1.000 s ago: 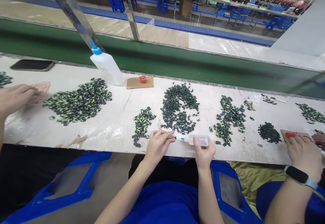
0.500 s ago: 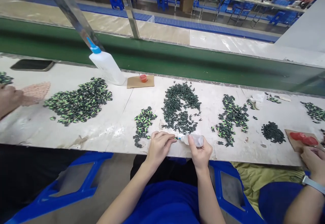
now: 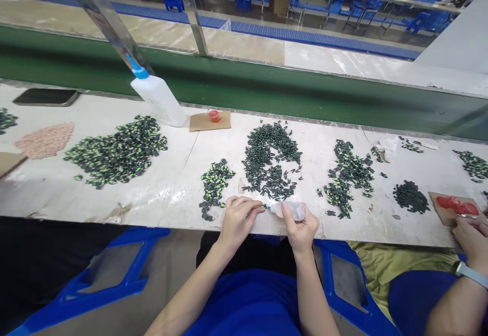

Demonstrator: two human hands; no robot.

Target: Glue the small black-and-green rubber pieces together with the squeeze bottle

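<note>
- The left hand is being kept at the near edge of the surface, its wrist resting on that edge and its forearm running back toward the body; its grip is narrow, pinched on a small dark piece that is barely showing past the fingertips.
- The right hand is being held just beside it, also at the near edge, its grip wrapped around a small clear squeeze bottle that is being laid nearly flat, the blue nozzle pointing left and touching or almost touching the pinched piece.
- Against half a second ago, both hands and the bottle are being held in almost the same place; judged from that, the application to this one piece is still being carried on and the piece is not yet being set down.
- At the right near edge, a co-worker's hand is now being drawn closer to a cardboard square with red pieces on it.
- Toward the middle of the surface, a small pile of green-marked pieces and a larger dark pile are lying just beyond the hands.
- At the left edge, the other co-worker's hand is no longer being seen; the pink pile is now lying uncovered.
- At the far edge, a large white bottle is leaning beside a small red cup.
</note>
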